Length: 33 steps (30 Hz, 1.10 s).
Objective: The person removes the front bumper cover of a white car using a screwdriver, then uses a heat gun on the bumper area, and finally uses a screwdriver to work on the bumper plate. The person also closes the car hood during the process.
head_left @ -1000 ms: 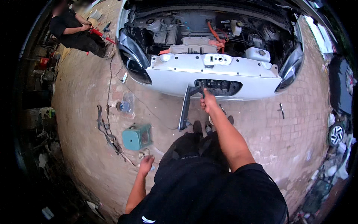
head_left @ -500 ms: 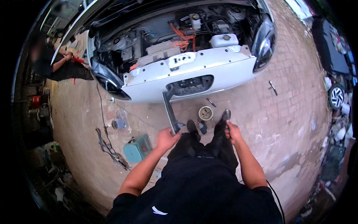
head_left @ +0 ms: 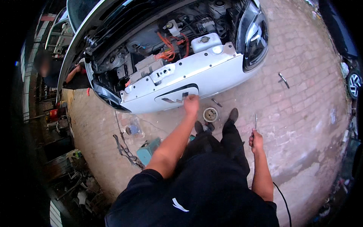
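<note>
Your left hand (head_left: pixel 191 103) touches one white flap (head_left: pixel 177 95) on the front of one white car (head_left: pixel 219 73); its fingertips are hidden, so I cannot tell whether that grip pinches. Your right hand (head_left: pixel 256 141) wraps its grip round one slim metal tool (head_left: pixel 256 120). Two hand tools (head_left: pixel 283 80) and one round bucket (head_left: pixel 204 116) sit on the paved floor (head_left: pixel 302 125). Half a second ago the flap hung open; now it covers its opening.

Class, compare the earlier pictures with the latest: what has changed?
The left hand took the hinged front flap and swung it forward across the opening, still touching it. The right hand drew back rightward from that opening, holding a slim metal tool. The teal stool and round bucket stay put.
</note>
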### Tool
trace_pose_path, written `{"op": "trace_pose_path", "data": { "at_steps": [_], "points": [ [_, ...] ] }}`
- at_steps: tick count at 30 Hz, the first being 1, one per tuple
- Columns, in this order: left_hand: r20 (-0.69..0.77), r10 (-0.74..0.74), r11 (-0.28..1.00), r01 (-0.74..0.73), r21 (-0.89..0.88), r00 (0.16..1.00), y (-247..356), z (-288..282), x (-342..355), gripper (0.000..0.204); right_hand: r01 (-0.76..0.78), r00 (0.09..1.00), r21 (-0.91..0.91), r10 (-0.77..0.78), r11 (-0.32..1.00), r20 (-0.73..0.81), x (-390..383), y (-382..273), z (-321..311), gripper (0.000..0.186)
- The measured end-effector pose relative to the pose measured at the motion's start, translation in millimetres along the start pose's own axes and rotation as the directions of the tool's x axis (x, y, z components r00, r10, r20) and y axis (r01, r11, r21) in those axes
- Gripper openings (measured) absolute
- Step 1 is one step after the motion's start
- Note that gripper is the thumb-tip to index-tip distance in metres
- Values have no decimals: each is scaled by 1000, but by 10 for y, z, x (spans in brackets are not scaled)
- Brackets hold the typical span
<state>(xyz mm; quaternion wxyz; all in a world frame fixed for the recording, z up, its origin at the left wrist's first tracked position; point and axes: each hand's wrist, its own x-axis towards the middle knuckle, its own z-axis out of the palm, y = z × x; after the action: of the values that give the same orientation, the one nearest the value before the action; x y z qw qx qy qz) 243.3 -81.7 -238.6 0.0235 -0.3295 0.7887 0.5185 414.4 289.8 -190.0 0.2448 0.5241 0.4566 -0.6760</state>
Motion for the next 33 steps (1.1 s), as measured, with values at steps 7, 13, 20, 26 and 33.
{"op": "trace_pose_path", "data": {
  "at_steps": [7, 13, 20, 26, 33],
  "points": [
    [331, -459, 263, 482, -836, 825, 465, 385, -240, 29, 18, 998, 9, -17, 1000, -58, 223, -398, -459, 32],
    [492, 127, 97, 483, -870, 861, 57, 534, 39, 40, 11, 999, -66, -8, 998, 43, 355, -673, -549, 32],
    [155, -463, 312, 325, -893, 873, 491, 423, -327, 70, 68, 993, -253, -40, 965, 113, 534, -1023, -578, 33],
    [-25, -486, 298, 139, -944, 874, 390, 537, -41, 64, 93, 993, -292, -67, 952, 96, 622, -1005, -958, 34],
    [0, -356, 320, 122, -939, 935, 66, 367, -409, 68, 35, 999, -388, -25, 921, 29, 632, -491, -1697, 34]
  ]
}}
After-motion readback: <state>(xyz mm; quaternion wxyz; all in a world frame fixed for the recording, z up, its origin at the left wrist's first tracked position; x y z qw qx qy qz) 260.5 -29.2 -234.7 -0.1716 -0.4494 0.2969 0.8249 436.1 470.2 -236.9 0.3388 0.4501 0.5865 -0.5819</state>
